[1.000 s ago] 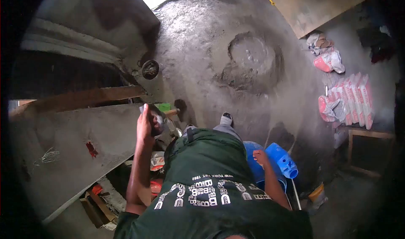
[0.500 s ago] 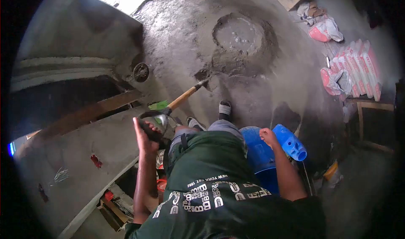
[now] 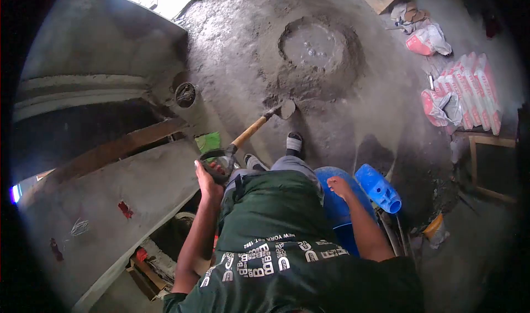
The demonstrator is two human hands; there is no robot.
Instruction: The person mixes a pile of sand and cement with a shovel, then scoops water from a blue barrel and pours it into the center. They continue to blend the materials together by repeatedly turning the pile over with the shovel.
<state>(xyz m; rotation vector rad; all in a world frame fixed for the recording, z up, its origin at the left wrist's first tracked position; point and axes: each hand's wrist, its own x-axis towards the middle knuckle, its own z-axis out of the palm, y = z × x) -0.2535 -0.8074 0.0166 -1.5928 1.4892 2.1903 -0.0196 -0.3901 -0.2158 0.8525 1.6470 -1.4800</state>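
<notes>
My left hand (image 3: 211, 181) is closed on the dark D-shaped handle of a shovel (image 3: 249, 134), beside my left hip. The wooden shaft slants up and away to the right. Its small grey blade (image 3: 287, 109) is low over the floor or resting on it, just short of a ring-shaped mound of wet grey mix (image 3: 309, 83). Liquid with a few bubbles or lumps pools in the mound's hollow. My right hand (image 3: 339, 186) is held over a blue barrel (image 3: 331, 200) at my right side, fingers curled, with nothing visible in them.
A blue jug (image 3: 377, 188) lies beyond the barrel. Pink-and-white bags (image 3: 469, 89) are stacked at right, with opened bags nearby. A bucket (image 3: 185, 95) stands left of the shovel, near a grey concrete slab (image 3: 127, 186). A green scrap (image 3: 208, 142) lies near the handle.
The shovel has shifted right and turned, so its blade now shows a pale face. My left hand has moved right and slightly down with the handle. My right hand has moved slightly left.
</notes>
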